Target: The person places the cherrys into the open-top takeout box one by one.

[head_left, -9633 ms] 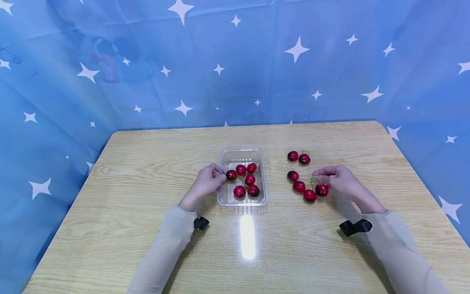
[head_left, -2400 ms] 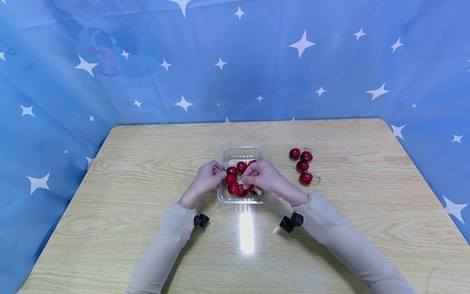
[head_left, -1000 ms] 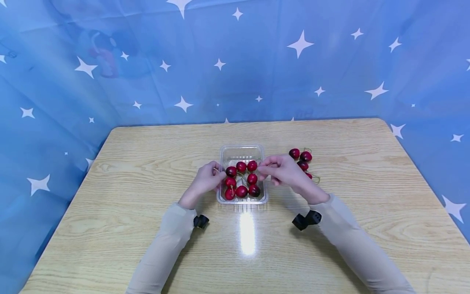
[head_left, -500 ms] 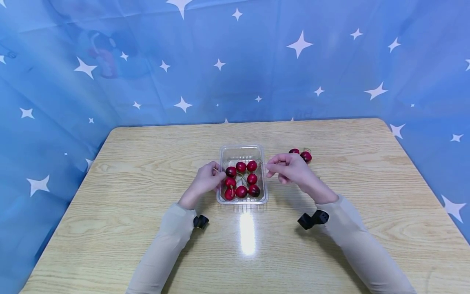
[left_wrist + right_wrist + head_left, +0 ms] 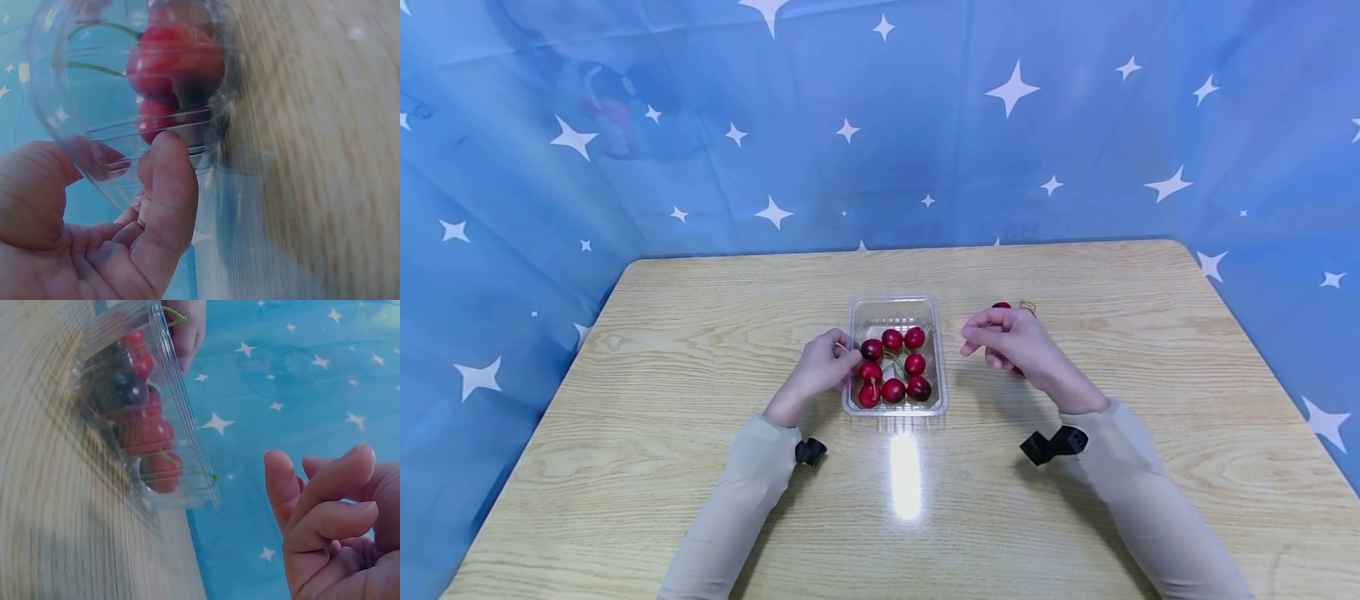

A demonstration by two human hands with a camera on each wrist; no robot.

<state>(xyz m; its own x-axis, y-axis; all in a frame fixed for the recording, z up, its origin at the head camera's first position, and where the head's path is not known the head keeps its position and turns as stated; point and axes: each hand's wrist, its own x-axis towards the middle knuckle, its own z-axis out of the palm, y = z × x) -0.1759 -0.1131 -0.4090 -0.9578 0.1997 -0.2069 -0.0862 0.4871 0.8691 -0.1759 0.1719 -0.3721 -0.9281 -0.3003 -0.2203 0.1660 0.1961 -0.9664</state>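
A clear plastic container [image 5: 895, 298] stands mid-table with several red cherries [image 5: 892, 390] inside, some with green stems. My left hand [image 5: 822, 364] grips its left side: in the left wrist view, the thumb hooks over the rim while the fingers [image 5: 172, 181] press the outer wall. My right hand [image 5: 1018, 343] hovers to the right of the container, apart from it. Its fingers [image 5: 331, 519] are loosely bent and hold nothing. Beneath and behind this hand lie loose cherries [image 5: 1002, 306], mostly hidden by it in the head view.
The wood-grain table [image 5: 700, 333] extends around the container on all sides. A blue curtain [image 5: 880, 150] with white stars hangs behind its far edge. Each sleeve carries a black wrist camera [image 5: 810, 452] near the cuff.
Over the last second my right hand has drawn away rightward from the container toward the loose cherries. Compared with the oldest frame, more cherries lie in the container. My left hand stays put.
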